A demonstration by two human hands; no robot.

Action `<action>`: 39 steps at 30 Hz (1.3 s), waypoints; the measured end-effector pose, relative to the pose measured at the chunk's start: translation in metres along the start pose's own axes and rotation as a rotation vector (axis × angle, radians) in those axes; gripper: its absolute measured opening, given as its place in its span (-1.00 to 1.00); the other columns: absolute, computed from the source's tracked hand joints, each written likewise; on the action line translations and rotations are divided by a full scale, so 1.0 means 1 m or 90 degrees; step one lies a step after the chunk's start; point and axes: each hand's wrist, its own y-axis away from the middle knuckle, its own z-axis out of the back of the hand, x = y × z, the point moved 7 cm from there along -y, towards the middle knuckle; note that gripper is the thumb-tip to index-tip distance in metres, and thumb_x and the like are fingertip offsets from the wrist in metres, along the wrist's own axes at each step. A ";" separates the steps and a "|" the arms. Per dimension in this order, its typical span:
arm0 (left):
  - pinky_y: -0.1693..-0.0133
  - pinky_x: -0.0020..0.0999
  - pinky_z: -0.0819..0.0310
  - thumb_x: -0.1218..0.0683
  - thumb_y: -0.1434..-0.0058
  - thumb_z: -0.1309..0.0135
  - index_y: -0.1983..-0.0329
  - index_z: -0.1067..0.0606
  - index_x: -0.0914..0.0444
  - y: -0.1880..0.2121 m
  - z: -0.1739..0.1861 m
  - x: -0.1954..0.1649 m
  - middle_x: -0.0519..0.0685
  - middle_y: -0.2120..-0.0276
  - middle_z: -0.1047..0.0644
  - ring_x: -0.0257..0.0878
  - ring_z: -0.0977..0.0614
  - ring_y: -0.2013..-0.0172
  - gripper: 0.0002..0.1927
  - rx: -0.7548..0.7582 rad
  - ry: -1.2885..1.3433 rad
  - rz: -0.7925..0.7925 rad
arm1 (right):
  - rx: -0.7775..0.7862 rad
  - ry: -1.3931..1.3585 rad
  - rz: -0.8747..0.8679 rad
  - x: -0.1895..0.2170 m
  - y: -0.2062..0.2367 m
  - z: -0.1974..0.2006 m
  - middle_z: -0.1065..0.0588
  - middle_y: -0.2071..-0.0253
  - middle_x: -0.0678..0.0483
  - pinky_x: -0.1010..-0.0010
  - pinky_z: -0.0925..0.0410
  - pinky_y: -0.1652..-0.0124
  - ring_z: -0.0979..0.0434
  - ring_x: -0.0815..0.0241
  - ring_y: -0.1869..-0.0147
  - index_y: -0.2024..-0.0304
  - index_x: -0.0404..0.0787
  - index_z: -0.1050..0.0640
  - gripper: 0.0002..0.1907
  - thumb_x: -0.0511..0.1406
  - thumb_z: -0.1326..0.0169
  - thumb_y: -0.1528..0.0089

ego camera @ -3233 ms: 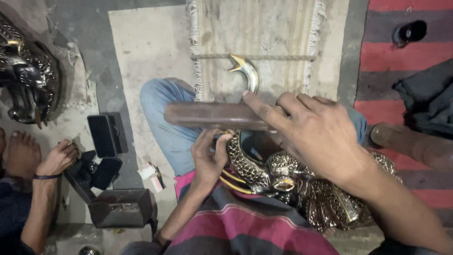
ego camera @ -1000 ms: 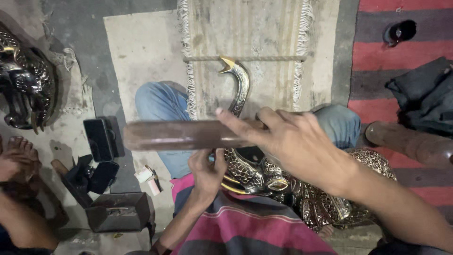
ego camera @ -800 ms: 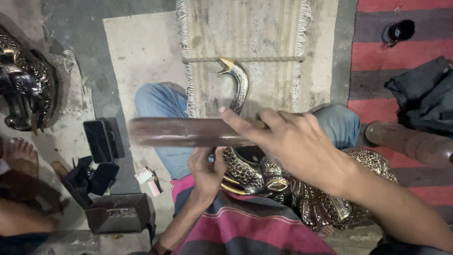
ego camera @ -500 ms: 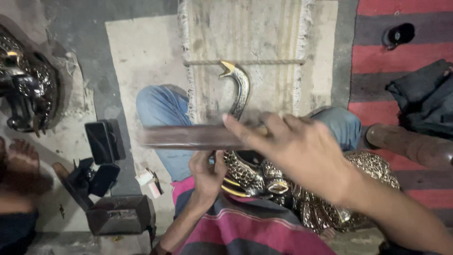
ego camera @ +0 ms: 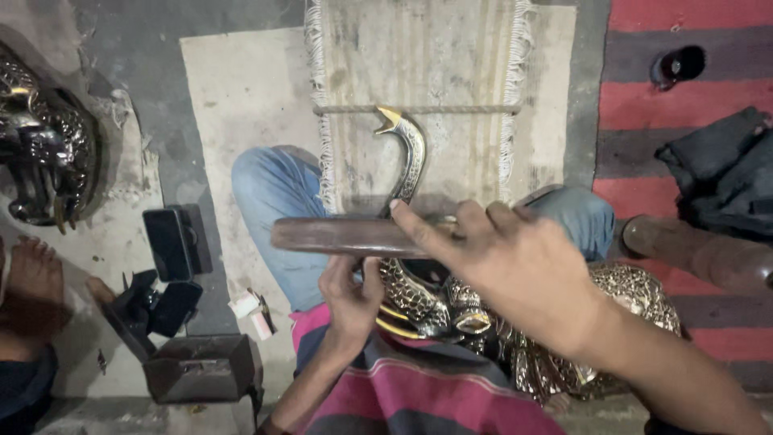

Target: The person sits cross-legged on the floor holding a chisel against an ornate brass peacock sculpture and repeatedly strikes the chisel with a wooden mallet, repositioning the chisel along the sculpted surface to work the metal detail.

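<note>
My right hand (ego camera: 523, 270) grips a dark brown wooden baton (ego camera: 338, 236) and holds it level over my lap. Under it lies an ornate silver and gold metal figure (ego camera: 636, 294) across my legs. Its curved neck (ego camera: 412, 157) rises to a gold beak-like tip. My left hand (ego camera: 350, 294) is closed against the figure at the base of that neck, just below the baton. Whether it also pinches a small tool is hidden.
A second embossed metal figure (ego camera: 44, 161) stands at the far left. A black phone (ego camera: 173, 242), dark clamps and a dark box (ego camera: 201, 366) lie left of my knee, beside another person's foot (ego camera: 36, 278). A fringed mat (ego camera: 419, 56), a red striped rug (ego camera: 636, 105), a dark cloth (ego camera: 721, 169) and a wooden cylinder (ego camera: 692, 254) surround me.
The baton has shifted right and down a little in my right hand. The other person's hand, earlier by the black items at the left, has withdrawn; only their foot remains.
</note>
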 end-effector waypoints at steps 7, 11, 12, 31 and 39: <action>0.21 -0.20 -0.53 0.30 -0.28 -0.11 0.14 -0.53 0.39 0.003 -0.001 0.006 0.15 0.30 -0.62 0.00 -0.70 0.27 -0.90 0.013 0.029 0.024 | -0.086 -0.076 0.011 -0.001 -0.006 0.015 -0.49 0.33 -0.02 0.28 -0.49 0.47 -0.61 0.09 0.38 -0.44 0.10 -0.31 -0.18 -0.38 -0.08 -0.09; 0.20 -0.20 -0.54 0.31 -0.26 -0.09 0.13 -0.53 0.39 0.003 -0.001 0.002 0.17 0.28 -0.61 0.00 -0.69 0.26 -0.87 0.020 0.026 -0.004 | -0.060 -0.022 0.029 0.003 -0.009 0.013 -0.52 0.31 -0.05 0.34 -0.48 0.51 -0.59 0.13 0.45 -0.44 0.10 -0.30 -0.20 -0.38 -0.08 -0.12; 0.21 -0.21 -0.55 0.32 -0.24 -0.09 0.13 -0.53 0.39 0.003 -0.001 0.000 0.17 0.28 -0.61 -0.01 -0.69 0.26 -0.86 0.020 0.029 -0.011 | -0.024 0.032 0.042 0.004 -0.007 0.008 -0.52 0.35 -0.06 0.36 -0.48 0.54 -0.59 0.15 0.49 -0.43 0.11 -0.30 -0.20 -0.36 -0.09 -0.11; 0.18 -0.13 -0.47 0.24 -0.25 -0.19 -0.12 -0.46 0.36 -0.066 -0.021 -0.039 0.15 0.22 -0.60 0.08 -0.57 0.29 -0.63 0.415 0.073 -0.231 | -0.201 -0.398 -0.413 -0.085 0.102 -0.076 -0.53 0.43 -0.02 0.33 -0.42 0.39 -0.57 0.21 0.41 0.20 -0.29 -0.46 -0.54 -0.21 -0.43 -0.08; 0.22 -0.18 -0.47 0.24 -0.21 -0.22 -0.08 -0.49 0.37 -0.071 -0.022 -0.037 0.15 0.16 -0.62 0.03 -0.56 0.32 -0.64 0.429 0.093 -0.222 | -0.216 -0.536 -0.342 -0.076 0.085 -0.090 -0.59 0.42 -0.06 0.30 -0.45 0.40 -0.64 0.11 0.42 0.13 -0.27 -0.49 -0.62 -0.22 -0.32 -0.13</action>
